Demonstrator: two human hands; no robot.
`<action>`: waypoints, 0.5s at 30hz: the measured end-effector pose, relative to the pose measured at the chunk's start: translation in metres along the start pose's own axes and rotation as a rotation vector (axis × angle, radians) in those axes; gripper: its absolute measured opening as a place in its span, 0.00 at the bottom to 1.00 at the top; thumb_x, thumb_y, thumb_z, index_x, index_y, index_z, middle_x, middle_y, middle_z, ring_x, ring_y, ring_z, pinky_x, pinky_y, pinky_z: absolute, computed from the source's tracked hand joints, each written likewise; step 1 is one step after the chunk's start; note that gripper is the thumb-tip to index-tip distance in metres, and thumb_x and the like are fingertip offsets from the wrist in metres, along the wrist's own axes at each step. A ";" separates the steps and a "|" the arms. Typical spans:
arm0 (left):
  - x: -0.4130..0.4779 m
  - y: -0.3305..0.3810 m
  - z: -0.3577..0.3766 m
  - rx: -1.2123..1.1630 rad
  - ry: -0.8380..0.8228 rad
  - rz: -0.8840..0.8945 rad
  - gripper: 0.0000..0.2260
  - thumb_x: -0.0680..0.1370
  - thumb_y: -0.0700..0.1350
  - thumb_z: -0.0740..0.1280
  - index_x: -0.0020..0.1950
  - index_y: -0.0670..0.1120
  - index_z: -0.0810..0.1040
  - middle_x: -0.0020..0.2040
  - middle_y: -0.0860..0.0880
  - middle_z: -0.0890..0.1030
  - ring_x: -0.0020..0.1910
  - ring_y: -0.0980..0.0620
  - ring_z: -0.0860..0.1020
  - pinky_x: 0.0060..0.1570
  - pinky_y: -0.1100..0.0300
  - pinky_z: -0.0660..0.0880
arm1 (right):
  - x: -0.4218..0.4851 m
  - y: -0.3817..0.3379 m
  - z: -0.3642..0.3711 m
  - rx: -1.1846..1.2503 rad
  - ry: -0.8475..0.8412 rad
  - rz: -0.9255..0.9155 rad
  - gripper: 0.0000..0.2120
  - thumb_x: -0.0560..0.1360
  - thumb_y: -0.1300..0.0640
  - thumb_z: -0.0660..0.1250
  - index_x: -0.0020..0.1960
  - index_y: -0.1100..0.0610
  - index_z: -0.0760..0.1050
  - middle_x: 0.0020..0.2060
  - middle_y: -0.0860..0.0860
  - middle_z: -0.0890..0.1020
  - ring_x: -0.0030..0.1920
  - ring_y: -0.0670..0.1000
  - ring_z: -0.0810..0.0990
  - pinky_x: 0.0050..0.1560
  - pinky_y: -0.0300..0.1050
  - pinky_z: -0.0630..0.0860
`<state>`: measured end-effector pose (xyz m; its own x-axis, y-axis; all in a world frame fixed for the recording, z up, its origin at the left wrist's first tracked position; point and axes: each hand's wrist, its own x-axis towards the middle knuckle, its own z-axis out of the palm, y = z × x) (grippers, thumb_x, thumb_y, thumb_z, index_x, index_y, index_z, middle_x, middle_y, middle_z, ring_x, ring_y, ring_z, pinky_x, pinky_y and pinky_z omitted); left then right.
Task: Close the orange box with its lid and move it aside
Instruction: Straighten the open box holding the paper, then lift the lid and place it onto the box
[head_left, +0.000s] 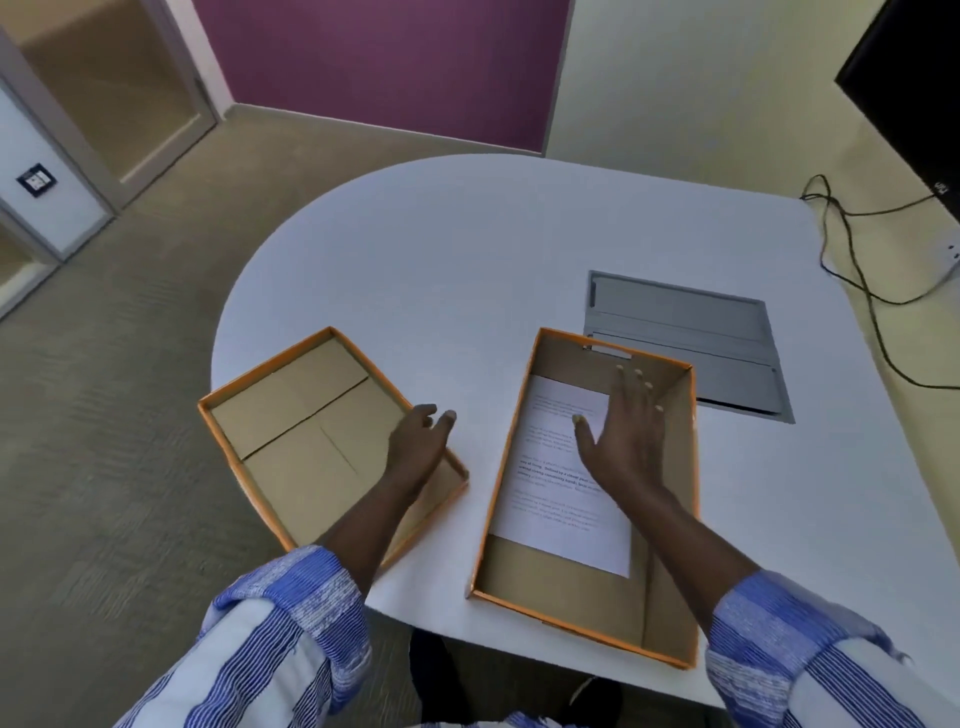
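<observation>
Orange box (566, 597): we find it on the white bench (467, 270), at the near edge, right of centre. It stands open, brown card inside, orange on rim and outer walls. Its long axis runs from the near edge away from us, leaning slightly right at the far end; the near right corner juts past the bench edge. A slot handle is cut in the far short wall. One printed sheet of paper (561, 499) lies flat on its floor, toward the far half.

Lid (291, 415): we find it left of the box, apart from it, lying inner side up, so its shallow orange rim faces upward. Its long axis runs diagonally, from far left to near right; its left part overhangs the bench's curved edge.

Right hand (628, 441): we see it over the box's far right interior, fingers spread wide and flat, palm down; this grip is slack and has hold of nothing. Whether it touches the paper we cannot tell.

Left hand (415, 447): we see it at the lid's right long rim, fingers curled loosely at that edge; whether this grip has closed on the rim we cannot tell.

Grey hatch (685, 338): set flush in the bench, just beyond the box.
</observation>
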<state>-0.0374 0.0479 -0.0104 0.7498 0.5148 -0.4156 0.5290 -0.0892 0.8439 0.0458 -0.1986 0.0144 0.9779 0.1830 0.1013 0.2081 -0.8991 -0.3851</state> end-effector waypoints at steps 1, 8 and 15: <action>0.002 -0.008 -0.013 0.024 0.091 -0.001 0.21 0.80 0.53 0.67 0.70 0.44 0.75 0.68 0.43 0.76 0.65 0.44 0.76 0.65 0.50 0.74 | 0.001 -0.018 0.007 0.020 -0.031 -0.055 0.38 0.77 0.46 0.65 0.80 0.58 0.52 0.79 0.60 0.57 0.78 0.62 0.54 0.75 0.62 0.55; -0.009 -0.081 -0.101 0.301 0.488 -0.211 0.29 0.76 0.45 0.69 0.75 0.41 0.66 0.74 0.36 0.66 0.71 0.34 0.66 0.68 0.39 0.68 | -0.031 -0.135 0.056 0.094 -0.311 -0.436 0.36 0.79 0.44 0.60 0.80 0.57 0.51 0.80 0.59 0.54 0.80 0.60 0.50 0.78 0.58 0.51; -0.023 -0.124 -0.121 0.053 0.417 -0.510 0.21 0.70 0.42 0.68 0.62 0.39 0.77 0.57 0.35 0.81 0.53 0.35 0.82 0.52 0.45 0.81 | -0.063 -0.166 0.083 0.030 -0.601 -0.481 0.37 0.79 0.42 0.60 0.80 0.54 0.50 0.80 0.58 0.54 0.79 0.59 0.52 0.77 0.55 0.52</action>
<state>-0.1684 0.1497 -0.0644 0.1892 0.7897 -0.5835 0.8036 0.2169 0.5542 -0.0485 -0.0282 -0.0039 0.6210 0.7433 -0.2485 0.6052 -0.6563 -0.4506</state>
